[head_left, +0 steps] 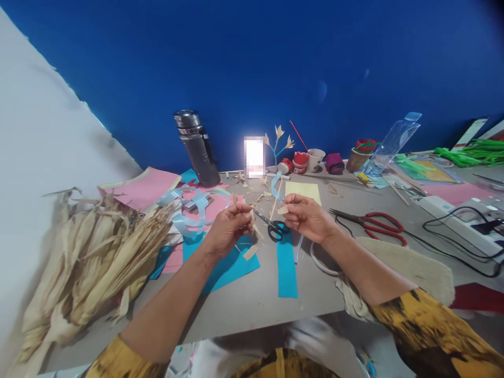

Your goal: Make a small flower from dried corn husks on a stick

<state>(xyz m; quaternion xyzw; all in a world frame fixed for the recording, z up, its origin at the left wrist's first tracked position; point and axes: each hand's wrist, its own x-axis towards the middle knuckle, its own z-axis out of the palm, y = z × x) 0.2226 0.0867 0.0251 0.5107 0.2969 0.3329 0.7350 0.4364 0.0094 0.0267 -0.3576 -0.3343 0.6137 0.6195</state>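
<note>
My left hand (235,223) is closed in a pinch on a thin pale piece of husk (253,217) at the centre. Opposite it, my right hand (307,216) pinches a small pale husk piece (283,209) between thumb and forefinger. The two hands are apart. Black-handled scissors (277,231) lie on the table between them. A few husk scraps (251,252) rest near a blue sheet (232,270), below my left hand. A narrow blue strip (287,268) lies below my right hand.
Dried husks (90,262) fill the left. A dark flask (197,149) and a husk-flower stem (277,149) stand behind. Red-handled scissors (381,223), a clear bottle (394,143) and a power strip (459,226) are right. The table's front edge (260,329) is near me.
</note>
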